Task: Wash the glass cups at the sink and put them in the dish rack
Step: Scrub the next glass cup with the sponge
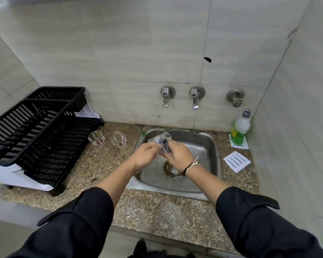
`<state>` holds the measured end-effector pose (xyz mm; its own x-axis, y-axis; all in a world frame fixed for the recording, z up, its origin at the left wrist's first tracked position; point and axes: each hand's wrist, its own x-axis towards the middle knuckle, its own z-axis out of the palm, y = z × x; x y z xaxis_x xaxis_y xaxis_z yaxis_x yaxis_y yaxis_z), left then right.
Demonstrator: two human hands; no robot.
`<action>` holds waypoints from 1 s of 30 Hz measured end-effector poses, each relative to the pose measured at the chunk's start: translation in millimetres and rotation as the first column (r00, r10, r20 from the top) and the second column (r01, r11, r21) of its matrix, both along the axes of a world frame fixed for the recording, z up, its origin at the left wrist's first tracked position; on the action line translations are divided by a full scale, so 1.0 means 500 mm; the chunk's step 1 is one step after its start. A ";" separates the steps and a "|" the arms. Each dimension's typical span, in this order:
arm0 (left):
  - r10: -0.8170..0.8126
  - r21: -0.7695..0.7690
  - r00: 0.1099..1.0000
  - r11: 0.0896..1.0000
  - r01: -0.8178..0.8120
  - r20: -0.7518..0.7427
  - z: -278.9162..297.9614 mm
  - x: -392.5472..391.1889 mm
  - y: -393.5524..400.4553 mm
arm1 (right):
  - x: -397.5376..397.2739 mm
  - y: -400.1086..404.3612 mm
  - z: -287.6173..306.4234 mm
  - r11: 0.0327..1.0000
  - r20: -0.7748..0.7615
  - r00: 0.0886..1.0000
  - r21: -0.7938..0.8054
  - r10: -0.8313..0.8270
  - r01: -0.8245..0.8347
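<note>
Single head-worn wide-angle view, looking steeply down, close over sink [211,146] and counter [157,211]

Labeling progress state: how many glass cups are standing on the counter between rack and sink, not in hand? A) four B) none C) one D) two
D: two glass cups stand on the granite counter between the black dish rack and the sink, while a third glass cup is held over the sink by both hands, left hand and right hand.
</note>
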<state>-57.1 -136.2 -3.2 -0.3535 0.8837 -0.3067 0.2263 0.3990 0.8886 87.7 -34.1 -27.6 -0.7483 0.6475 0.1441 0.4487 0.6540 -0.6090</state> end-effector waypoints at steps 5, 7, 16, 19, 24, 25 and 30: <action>-0.065 -0.087 0.992 0.995 0.056 -0.107 0.006 0.002 -0.010 | 0.019 0.036 -0.005 0.945 -0.098 0.967 0.256 0.237 -0.205; -0.020 0.038 0.996 0.999 0.024 -0.088 0.011 0.023 -0.009 | 0.019 0.040 0.006 0.926 -0.105 0.965 0.324 0.239 -0.194; -0.023 0.283 0.749 0.933 -0.222 0.662 -0.001 0.029 -0.018 | 0.029 0.064 0.046 0.802 -0.172 0.886 0.523 0.431 -0.289; -0.050 0.241 0.546 0.928 -0.283 0.836 0.024 0.017 -0.007 | 0.029 0.055 0.050 0.737 -0.126 0.865 0.591 0.486 -0.328; 0.221 0.151 0.630 0.864 -0.481 0.744 0.039 0.042 0.045 | 0.014 0.008 0.078 0.895 0.095 0.976 0.391 0.194 -0.216; 0.275 0.137 0.630 0.840 -0.525 0.726 0.038 0.048 0.053 | 0.001 -0.007 0.087 0.982 0.103 0.987 0.133 0.121 -0.134; 0.392 0.182 0.631 0.737 -0.651 0.669 0.012 0.020 0.087 | -0.053 -0.044 0.107 0.728 -0.139 0.984 -0.686 -0.109 -0.017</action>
<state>-47.2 -92.9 2.5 -0.6689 0.6815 -0.2968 -0.4914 -0.1059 0.8645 61.2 -56.1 25.9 -0.7219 0.6502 -0.2369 0.3236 0.0146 -0.9461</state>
